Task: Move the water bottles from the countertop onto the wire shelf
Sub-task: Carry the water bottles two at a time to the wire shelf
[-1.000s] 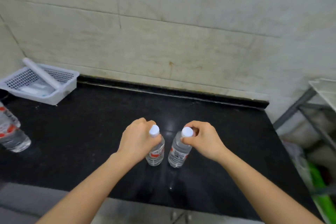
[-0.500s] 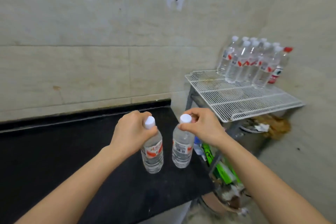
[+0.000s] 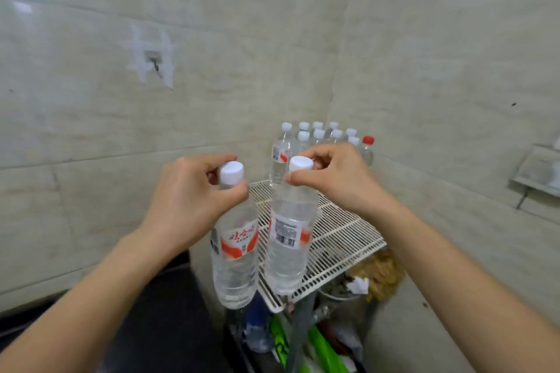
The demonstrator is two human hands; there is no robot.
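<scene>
Now: left hand (image 3: 185,203) pinching neck of left bottle (image 3: 235,254), right hand (image 3: 333,179) pinching right bottle (image 3: 289,242); both upright, wire shelf (image 3: 342,236) ahead-right, right hand nearer.

One view only, a wide-angle camera worn on the person's head. It looked forward and down along both forearms into a tiled wall corner. Near at hand: the left hand (image 3: 194,200) and right hand (image 3: 336,179). The wire shelf (image 3: 342,239) stood beyond them in the corner, the black countertop (image 3: 163,327) low left. Straight lines bowed toward the edges.
</scene>
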